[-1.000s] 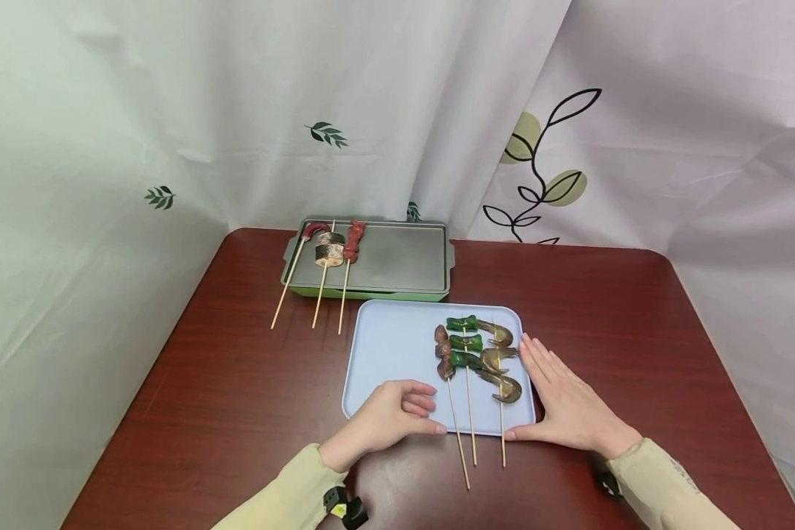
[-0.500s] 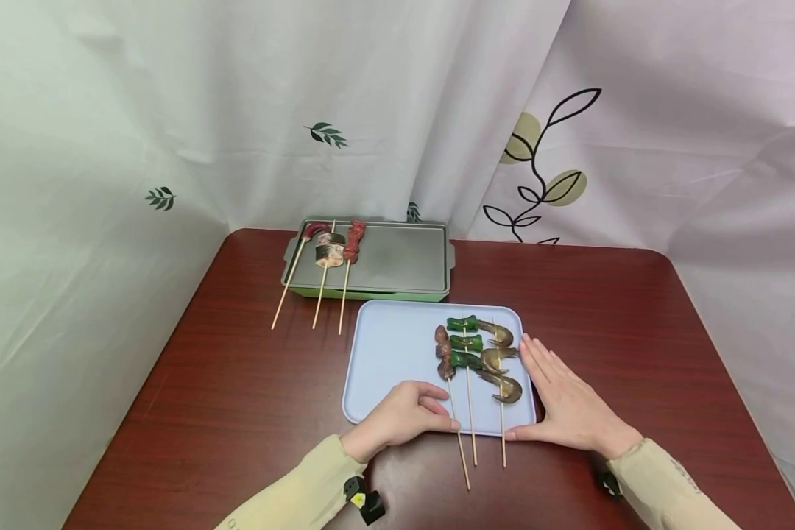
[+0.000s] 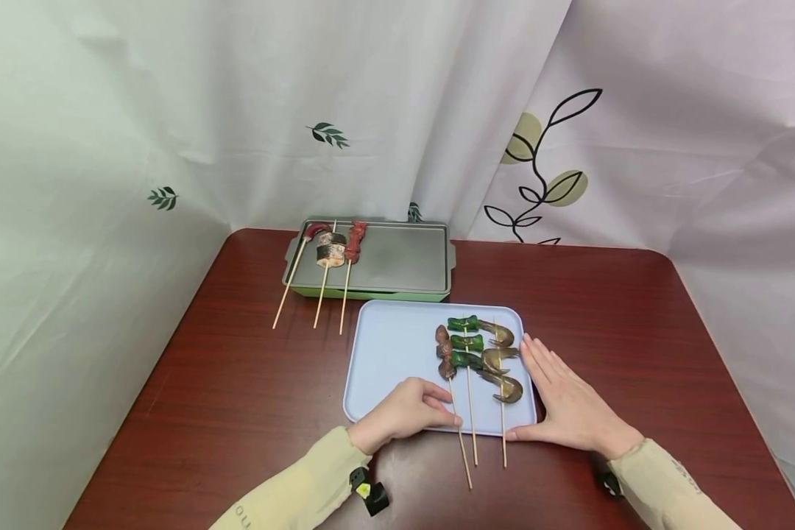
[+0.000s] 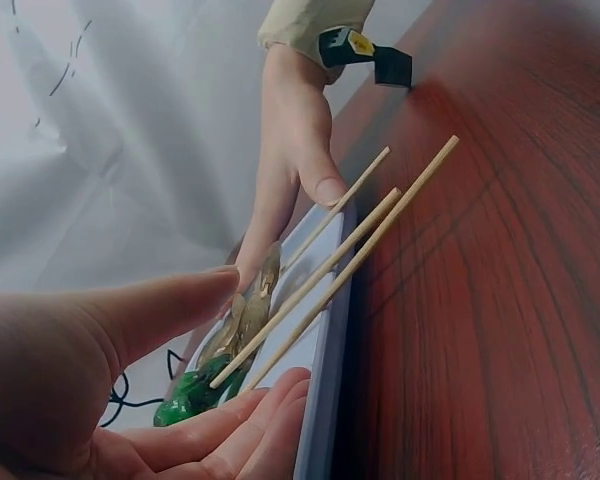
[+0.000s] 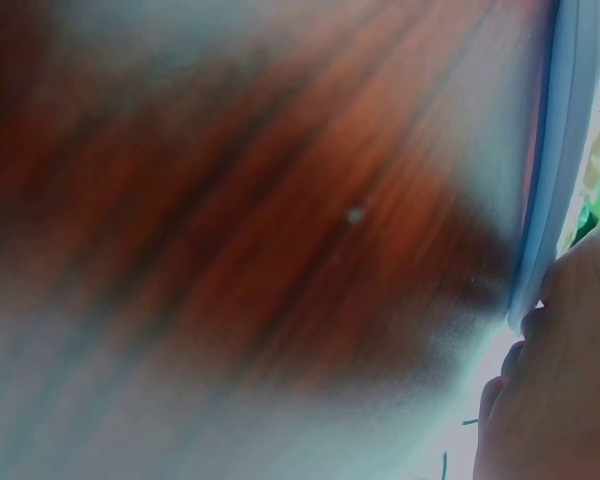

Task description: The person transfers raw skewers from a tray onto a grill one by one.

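Left hand (image 3: 404, 414) at the leftmost skewer's (image 3: 458, 427) stick
Stick runs twelve to six; curled fingers meet it from nine, grip uncertain; right hand (image 3: 570, 405) flat.

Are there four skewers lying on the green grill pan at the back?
No, the head view shows three skewers on the grill pan, bunched at its left end.

The left hand (image 3: 407, 412) reaches the leftmost skewer (image 3: 452, 390) on the blue tray (image 3: 391, 353); the right hand (image 3: 566, 405) lies flat beside it.

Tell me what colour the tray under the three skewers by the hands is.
The tray is pale blue, seen best in the head view.
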A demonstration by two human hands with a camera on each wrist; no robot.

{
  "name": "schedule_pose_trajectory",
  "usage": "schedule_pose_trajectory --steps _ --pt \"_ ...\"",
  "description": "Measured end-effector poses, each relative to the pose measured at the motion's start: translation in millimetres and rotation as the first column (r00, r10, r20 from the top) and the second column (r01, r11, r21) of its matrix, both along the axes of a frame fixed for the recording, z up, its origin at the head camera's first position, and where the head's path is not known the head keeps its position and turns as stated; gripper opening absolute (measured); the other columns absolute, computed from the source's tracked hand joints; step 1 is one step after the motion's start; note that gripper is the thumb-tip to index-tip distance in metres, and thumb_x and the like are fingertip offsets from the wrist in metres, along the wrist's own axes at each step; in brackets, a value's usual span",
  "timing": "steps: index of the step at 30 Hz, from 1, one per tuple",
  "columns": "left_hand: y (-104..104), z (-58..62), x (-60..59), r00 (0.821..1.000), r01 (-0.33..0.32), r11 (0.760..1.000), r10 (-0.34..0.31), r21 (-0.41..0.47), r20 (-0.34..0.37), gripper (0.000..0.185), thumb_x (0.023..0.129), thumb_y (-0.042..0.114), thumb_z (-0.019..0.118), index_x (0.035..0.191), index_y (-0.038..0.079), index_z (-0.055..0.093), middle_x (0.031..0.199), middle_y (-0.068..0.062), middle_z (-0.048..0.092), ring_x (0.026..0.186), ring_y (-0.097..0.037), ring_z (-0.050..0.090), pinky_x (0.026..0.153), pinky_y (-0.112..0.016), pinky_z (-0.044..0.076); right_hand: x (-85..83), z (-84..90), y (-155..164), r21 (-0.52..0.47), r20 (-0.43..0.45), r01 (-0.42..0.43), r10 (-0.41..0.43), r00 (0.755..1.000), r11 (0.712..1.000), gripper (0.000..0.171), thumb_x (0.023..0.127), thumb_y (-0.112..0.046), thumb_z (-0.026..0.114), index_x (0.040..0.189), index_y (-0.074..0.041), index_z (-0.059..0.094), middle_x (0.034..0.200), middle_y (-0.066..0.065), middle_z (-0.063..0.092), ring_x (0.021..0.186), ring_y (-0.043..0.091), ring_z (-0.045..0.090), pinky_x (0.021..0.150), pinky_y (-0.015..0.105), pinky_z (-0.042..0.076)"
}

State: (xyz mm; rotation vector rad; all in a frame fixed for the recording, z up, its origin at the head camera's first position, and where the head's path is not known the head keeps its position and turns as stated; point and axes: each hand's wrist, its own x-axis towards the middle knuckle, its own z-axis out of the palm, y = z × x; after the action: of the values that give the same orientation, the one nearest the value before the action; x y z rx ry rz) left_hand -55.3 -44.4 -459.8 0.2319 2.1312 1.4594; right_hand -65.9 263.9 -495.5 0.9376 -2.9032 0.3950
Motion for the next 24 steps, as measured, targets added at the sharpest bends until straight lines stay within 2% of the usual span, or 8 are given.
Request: schedule_pose_trajectory --steps 4,12,19,24 --pt "0.8 0.6 -1.5 1.000 -0.007 1.000 0.007 -0.003 0.029 0.032 0.082 0.017 0.085 0.105 -0.001 0.074 0.080 -0.002 0.074 0.073 -0.009 0.067 0.065 -0.023 0.054 0.3 0.3 -0.4 0.004 0.003 0.004 -0.004 1.000 1.000 0.138 0.068 -0.089 0.066 0.157 0.008 0.023 0.165 0.023 0.019 0.149 0.039 0.023 0.123 0.039 0.014" --pt "1.1 -1.7 -1.7 0.991 -0.064 0.995 0.055 0.081 0.118 0.025 0.082 0.014 0.084 0.099 0.000 0.073 0.077 -0.003 0.072 0.072 -0.010 0.067 0.063 -0.022 0.054 -0.7 2.1 -0.1 0.008 0.012 0.000 -0.001 1.000 1.000 0.138 0.069 -0.088 0.066 0.157 0.008 0.022 0.165 0.023 0.018 0.149 0.040 0.023 0.123 0.039 0.014" --pt "1.5 -3.1 -1.7 0.988 -0.106 0.988 0.091 0.116 0.123 0.022 0.081 0.008 0.084 0.094 -0.001 0.068 0.073 -0.004 0.069 0.067 -0.012 0.066 0.062 -0.023 0.055 -0.8 2.9 0.2 0.008 0.015 0.003 -0.003 1.000 1.000 0.137 0.069 -0.087 0.067 0.157 0.008 0.022 0.165 0.024 0.018 0.149 0.040 0.022 0.123 0.042 0.016" --pt "-1.7 -3.0 -0.2 0.987 -0.126 0.984 0.111 0.129 0.114 0.024 0.080 0.005 0.083 0.097 -0.003 0.067 0.075 -0.004 0.069 0.068 -0.013 0.067 0.065 -0.024 0.057 -0.3 1.5 0.4 0.007 0.005 0.001 -0.001 1.000 1.000 0.138 0.068 -0.088 0.066 0.157 0.008 0.023 0.164 0.024 0.019 0.149 0.040 0.023 0.123 0.042 0.016"
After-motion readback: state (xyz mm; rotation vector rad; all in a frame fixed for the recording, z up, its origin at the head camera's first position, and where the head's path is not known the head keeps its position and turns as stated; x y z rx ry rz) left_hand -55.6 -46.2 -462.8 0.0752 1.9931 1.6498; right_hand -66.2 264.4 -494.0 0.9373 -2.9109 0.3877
